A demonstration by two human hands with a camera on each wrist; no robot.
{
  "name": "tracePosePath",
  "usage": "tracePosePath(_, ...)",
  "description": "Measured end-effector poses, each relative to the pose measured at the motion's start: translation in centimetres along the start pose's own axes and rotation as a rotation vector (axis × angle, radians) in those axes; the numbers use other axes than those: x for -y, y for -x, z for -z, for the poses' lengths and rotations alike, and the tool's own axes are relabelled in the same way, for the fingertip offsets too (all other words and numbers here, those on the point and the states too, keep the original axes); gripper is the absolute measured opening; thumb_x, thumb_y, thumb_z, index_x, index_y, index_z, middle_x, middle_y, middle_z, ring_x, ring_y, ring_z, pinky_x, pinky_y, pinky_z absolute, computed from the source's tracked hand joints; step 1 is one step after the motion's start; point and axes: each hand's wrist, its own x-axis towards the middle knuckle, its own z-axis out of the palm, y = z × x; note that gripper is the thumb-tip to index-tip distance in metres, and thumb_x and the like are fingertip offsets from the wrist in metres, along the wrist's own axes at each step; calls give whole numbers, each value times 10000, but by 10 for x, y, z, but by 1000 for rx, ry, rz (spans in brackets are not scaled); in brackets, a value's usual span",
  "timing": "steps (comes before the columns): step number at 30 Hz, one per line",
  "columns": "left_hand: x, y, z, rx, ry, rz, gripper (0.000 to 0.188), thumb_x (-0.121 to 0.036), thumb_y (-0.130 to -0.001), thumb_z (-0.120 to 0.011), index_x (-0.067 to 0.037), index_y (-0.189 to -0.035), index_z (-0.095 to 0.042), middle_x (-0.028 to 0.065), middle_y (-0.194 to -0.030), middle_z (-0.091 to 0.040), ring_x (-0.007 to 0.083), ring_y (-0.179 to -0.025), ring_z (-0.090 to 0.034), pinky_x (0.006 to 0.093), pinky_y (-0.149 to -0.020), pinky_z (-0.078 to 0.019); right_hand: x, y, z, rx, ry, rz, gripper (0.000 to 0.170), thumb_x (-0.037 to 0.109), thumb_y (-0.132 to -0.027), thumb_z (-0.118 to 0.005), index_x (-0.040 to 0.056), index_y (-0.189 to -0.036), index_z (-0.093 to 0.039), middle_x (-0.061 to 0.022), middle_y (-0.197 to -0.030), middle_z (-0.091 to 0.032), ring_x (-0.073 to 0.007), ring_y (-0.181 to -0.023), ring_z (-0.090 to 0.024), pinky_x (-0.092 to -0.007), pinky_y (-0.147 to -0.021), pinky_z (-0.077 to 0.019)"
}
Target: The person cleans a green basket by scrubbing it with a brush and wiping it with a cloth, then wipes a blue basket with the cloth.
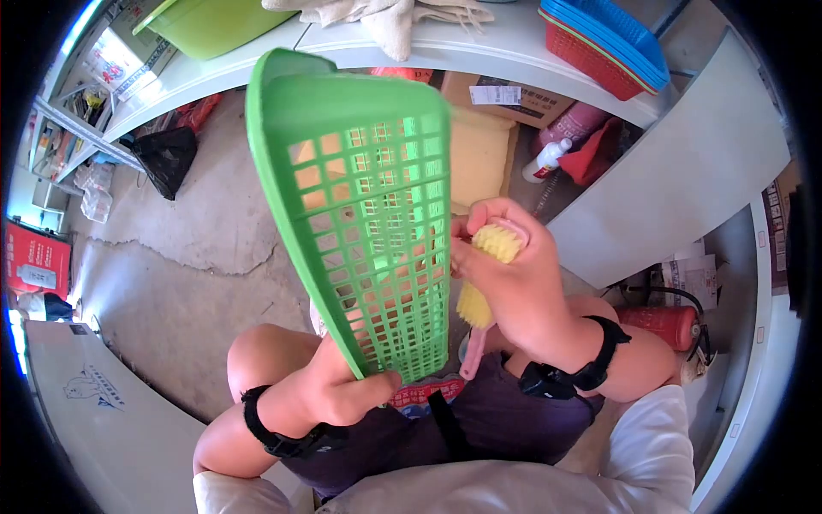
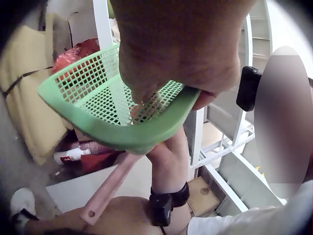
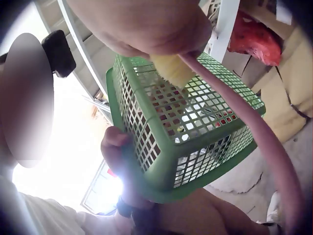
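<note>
A green plastic basket (image 1: pixel 276 184) with grid walls is held up on its side in front of the body. My left hand (image 1: pixel 342 387) grips its lower rim, thumb along the outside. In my right hand (image 1: pixel 524 272) is a scrub brush (image 1: pixel 473 307) with yellow bristles and a pink handle, the handle pointing down toward the lap. The bristles sit close to the basket's bottom. The right wrist view shows the yellow bristles (image 3: pixel 172 73) right at the grid, partly hidden by the hand. From the left wrist, the pink handle (image 2: pixel 110 188) hangs below the basket rim.
A white shelf (image 1: pixel 342 47) ahead bears a green basin (image 1: pixel 210 30), a pale cloth (image 1: pixel 390 26) and stacked blue and red baskets (image 1: pixel 604 47). Beneath stand cardboard boxes and a white bottle (image 1: pixel 546 161). At the right lies a red fire extinguisher (image 1: pixel 659 324).
</note>
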Motion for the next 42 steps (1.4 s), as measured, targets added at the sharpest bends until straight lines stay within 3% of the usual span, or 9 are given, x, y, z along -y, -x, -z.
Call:
tracePosePath(4, 2, 0, -1, 4, 3, -49, 876, 99, -622, -424, 32, -1486, -303, 131, -1327, -524, 228, -1209, -514, 348, -1005, -418, 0, 1, 0, -6, 81, -4, 180, -36, -884, -671, 0, -1005, -543, -65, -934, -656, -103, -857, -619, -250, -751, -510)
tracePosePath(8, -7, -3, 0, -6, -108, 76, 889, 91, -617, -438, 27, -1492, -295, 137, -1345, -515, 238, -1233, -504, 354, -1028, -400, -3, -3, 1, -1, 158, 24, 185, -43, -888, -660, -4, -1025, -541, -83, -987, -659, -111, -907, -620, -261, -788, -520)
tracePosePath(14, -4, -4, 2, 9, -172, 20, 899, 97, -617, -449, 21, -1497, -285, 144, -1363, -502, 240, -1260, -492, 352, -1047, -383, -6, -7, 3, 7, -107, -88, 208, -54, -889, -649, -9, -1055, -532, -117, -1058, -654, -161, -953, -638, -301, -857, -542)
tracePosePath(16, -3, -6, 2, 15, -146, -9, 896, 100, -620, -451, 22, -1497, -285, 143, -1364, -500, 238, -1262, -490, 352, -1048, -383, -7, -8, 4, 4, -126, -104, 213, -57, -887, -651, -9, -1054, -528, -118, -1056, -655, -165, -949, -640, -299, -853, -541)
tracePosePath(25, -4, -6, -3, -61, 78, 181, 898, 118, -641, -440, 11, -1515, -261, 122, -1380, -490, 218, -1273, -478, 349, -1054, -373, -10, -11, 7, 13, -90, -78, 205, -44, -889, -660, -2, -1048, -538, -97, -1003, -657, -146, -923, -640, -281, -842, -532)
tracePosePath(32, 1, -6, -4, -55, 151, 46, 877, 123, -660, -422, 15, -1515, -258, 120, -1377, -496, 216, -1272, -484, 351, -1060, -373, -4, -9, 3, -14, -52, -162, 183, -36, -896, -654, -3, -1042, -547, -87, -1000, -659, -131, -905, -634, -271, -824, -532)
tracePosePath(37, 1, -8, -1, -8, 62, -19, 859, 121, -656, -404, 23, -1499, -275, 130, -1341, -524, 219, -1250, -507, 353, -1053, -384, -5, -6, 0, 2, -90, -75, 167, -27, -907, -646, 0, -1031, -538, -78, -985, -662, -119, -876, -627, -264, -791, -529)
tracePosePath(42, -3, -8, -3, 65, 50, 33, 847, 123, -653, -387, 23, -1487, -282, 135, -1315, -534, 232, -1228, -529, 371, -1037, -413, -10, -5, -3, -13, -63, 13, 160, -29, -909, -639, 3, -1023, -531, -61, -957, -656, -97, -824, -603, -249, -741, -508)
